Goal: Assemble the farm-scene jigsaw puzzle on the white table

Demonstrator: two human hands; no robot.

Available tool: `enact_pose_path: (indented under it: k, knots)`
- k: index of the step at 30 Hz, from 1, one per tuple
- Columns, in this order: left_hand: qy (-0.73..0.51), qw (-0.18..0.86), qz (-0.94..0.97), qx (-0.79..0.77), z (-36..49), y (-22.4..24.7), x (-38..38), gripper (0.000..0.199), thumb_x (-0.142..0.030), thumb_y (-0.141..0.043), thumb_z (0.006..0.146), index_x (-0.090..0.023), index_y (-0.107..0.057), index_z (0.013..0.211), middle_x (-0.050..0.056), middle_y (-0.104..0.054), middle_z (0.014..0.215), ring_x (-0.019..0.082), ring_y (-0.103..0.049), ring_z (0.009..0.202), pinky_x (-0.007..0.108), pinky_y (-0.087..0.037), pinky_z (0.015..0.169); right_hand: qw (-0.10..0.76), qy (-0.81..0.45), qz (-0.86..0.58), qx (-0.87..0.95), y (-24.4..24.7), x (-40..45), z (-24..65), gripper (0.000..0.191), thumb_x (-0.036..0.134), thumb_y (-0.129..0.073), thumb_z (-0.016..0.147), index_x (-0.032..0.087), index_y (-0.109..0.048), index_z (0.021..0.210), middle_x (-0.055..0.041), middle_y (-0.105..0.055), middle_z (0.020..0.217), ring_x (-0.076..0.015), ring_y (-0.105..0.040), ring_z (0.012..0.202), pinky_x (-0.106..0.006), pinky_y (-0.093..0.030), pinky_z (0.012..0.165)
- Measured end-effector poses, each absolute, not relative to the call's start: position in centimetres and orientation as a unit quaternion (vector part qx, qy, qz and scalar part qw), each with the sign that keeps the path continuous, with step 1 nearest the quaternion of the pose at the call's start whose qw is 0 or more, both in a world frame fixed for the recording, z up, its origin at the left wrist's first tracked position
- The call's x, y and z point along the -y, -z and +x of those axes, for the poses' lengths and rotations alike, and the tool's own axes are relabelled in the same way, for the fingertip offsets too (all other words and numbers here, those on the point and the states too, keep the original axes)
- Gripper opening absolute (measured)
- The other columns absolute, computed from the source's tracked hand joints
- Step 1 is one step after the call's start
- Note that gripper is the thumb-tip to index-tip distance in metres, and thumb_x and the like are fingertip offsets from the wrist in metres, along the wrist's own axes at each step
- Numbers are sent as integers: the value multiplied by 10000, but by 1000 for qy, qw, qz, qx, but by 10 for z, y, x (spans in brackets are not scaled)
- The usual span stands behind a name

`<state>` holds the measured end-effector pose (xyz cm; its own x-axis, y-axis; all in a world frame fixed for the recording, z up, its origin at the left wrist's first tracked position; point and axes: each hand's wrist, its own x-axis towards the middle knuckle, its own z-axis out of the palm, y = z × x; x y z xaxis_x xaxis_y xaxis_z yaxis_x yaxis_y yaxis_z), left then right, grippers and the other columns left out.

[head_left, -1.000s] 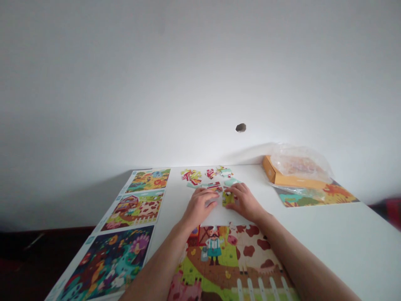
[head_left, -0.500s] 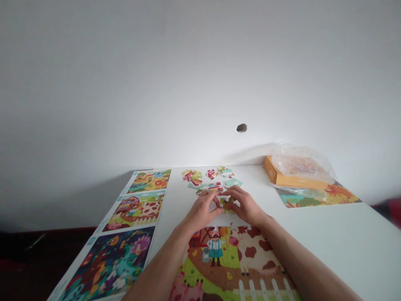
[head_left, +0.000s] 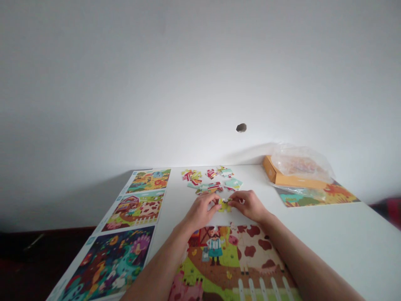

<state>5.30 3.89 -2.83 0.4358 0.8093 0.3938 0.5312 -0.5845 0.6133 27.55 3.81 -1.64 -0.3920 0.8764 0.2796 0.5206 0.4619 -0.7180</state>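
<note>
Left hand (head_left: 200, 212) and right hand (head_left: 249, 205), both with fingers (head_left: 214, 202) closed in a pinch on a small yellow-green jigsaw piece (head_left: 224, 205), over the white bench (head_left: 328, 238), between loose pieces (head_left: 208, 188) and the farm puzzle (head_left: 216, 259).

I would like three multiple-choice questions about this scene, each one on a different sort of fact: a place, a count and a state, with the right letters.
1. Where is the clear plastic bag?
A) on an orange cardboard box
B) between the hands
C) under the table

2. How many colourful rectangular picture sheets lie along the left table edge?
A) two
B) three
C) five

3. What do the bare left hand and bare right hand do?
A) lie far apart
B) both hold a yellow-green jigsaw piece
C) rest on the box

Answers: 1 A, the bag sits on the box; 2 B, three sheets show in a row; 3 B, both hands' fingers meet at the piece.
</note>
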Motion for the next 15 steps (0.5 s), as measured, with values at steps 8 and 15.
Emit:
enact_pose_path:
  k: [8, 15]
  knots:
    - [-346, 215, 817, -408, 53, 26, -39, 53, -188, -609, 826, -208, -631, 870, 19, -662, 816, 166, -600, 812, 287, -453, 788, 327, -304, -433, 783, 19, -39, 277, 231, 397, -603, 851, 187, -698, 835, 12, -657, 669, -116, -524, 596, -222, -406, 601]
    - [-349, 207, 815, -413, 52, 28, -40, 65, -207, -594, 838, -199, -633, 787, 20, -636, 762, 167, -588, 787, 277, -449, 754, 317, -322, -423, 786, 20, -39, 276, 217, 331, -582, 857, 186, -705, 962, 5, -644, 683, -120, -515, 603, -225, -411, 594]
